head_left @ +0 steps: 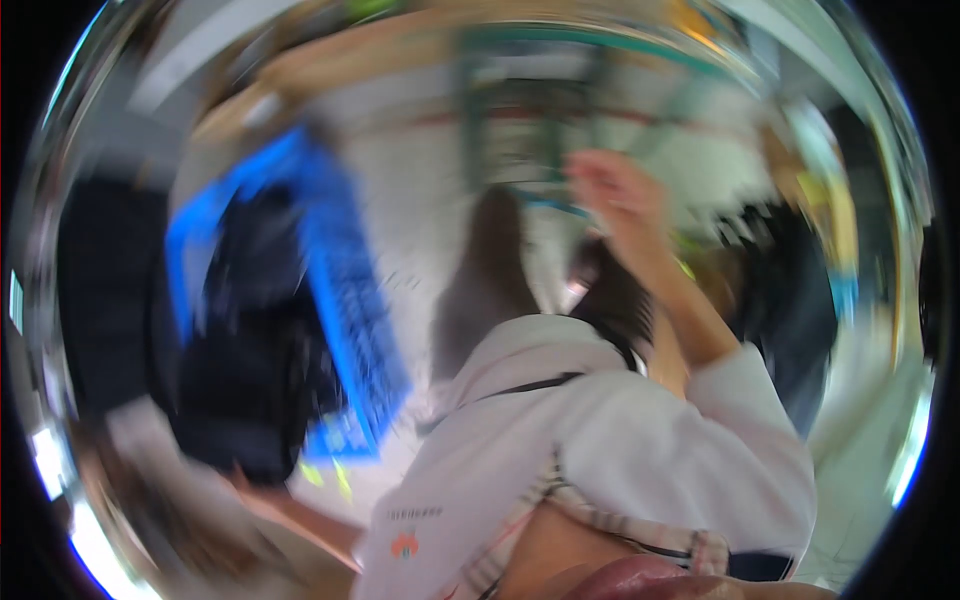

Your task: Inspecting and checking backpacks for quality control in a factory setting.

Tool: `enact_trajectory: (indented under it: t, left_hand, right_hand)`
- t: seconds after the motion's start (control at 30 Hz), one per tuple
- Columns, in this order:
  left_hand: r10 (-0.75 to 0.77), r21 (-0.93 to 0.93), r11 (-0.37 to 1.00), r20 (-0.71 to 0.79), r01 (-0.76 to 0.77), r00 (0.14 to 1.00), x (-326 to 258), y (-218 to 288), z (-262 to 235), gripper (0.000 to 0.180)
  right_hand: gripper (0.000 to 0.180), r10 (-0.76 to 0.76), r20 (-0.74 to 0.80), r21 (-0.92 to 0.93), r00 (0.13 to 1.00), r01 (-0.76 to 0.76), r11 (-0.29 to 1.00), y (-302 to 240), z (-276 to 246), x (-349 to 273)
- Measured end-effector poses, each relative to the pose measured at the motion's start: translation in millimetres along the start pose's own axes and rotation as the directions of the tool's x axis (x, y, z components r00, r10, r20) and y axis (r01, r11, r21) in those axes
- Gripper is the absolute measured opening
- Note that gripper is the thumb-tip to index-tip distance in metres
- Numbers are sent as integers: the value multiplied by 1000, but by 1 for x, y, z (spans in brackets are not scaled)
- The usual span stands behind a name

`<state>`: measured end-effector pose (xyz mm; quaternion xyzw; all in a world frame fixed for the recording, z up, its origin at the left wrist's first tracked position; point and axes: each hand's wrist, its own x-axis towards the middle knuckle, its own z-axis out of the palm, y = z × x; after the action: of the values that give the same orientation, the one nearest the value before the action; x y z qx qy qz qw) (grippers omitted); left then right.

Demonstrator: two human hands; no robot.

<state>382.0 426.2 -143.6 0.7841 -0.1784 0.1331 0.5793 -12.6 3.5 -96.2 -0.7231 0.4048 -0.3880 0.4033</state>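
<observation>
My right hand (615, 190) is raised in front of my body, over the floor, with the forearm bent up from the elbow. Motion smears its fingers; they look partly curled, and no object shows in them. At the lower left, my left hand (245, 485) is at the bottom edge of a black, soft-looking bundle (245, 390). Its fingers are blurred and mostly hidden, so whether it grips the bundle is unclear. Beside and partly behind the bundle stands a blue plastic crate (345, 290) with mesh-like sides. More black material (255, 240) lies inside the crate.
Ahead stands a green-framed table or rack (530, 110) with legs on the pale floor (410, 200). A dark, blurred pile (790, 290) is to my right. Another black object (110, 290) stands at the far left. A brown, blurred shape (180, 510) is at the lower left.
</observation>
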Motion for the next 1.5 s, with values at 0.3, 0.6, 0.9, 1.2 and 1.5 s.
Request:
enact_trajectory:
  t: [0.3,0.6,0.9,1.2,1.5]
  left_hand:
    - [-87,238,971,385,-8,919,70,-148,153,34]
    - [-111,50,975,954,218,277,-107,120,426,46]
    - [370,-390,918,907,-75,-201,-238,246,417,42]
    - [860,-919,-298,-141,-259,-491,-256,445,321,80]
    - [579,-630,776,717,-5,-388,-148,337,335,29]
  right_hand:
    - [18,-253,-822,-565,510,-783,261,29,-237,-226]
    - [72,270,-955,-84,120,-987,140,69,-310,-357]
    - [33,383,-918,273,97,-545,792,34,-309,-321]
    - [18,169,-24,-514,985,-157,843,-98,-219,-179]
    - [47,-23,345,163,938,-36,986,-69,-182,-65]
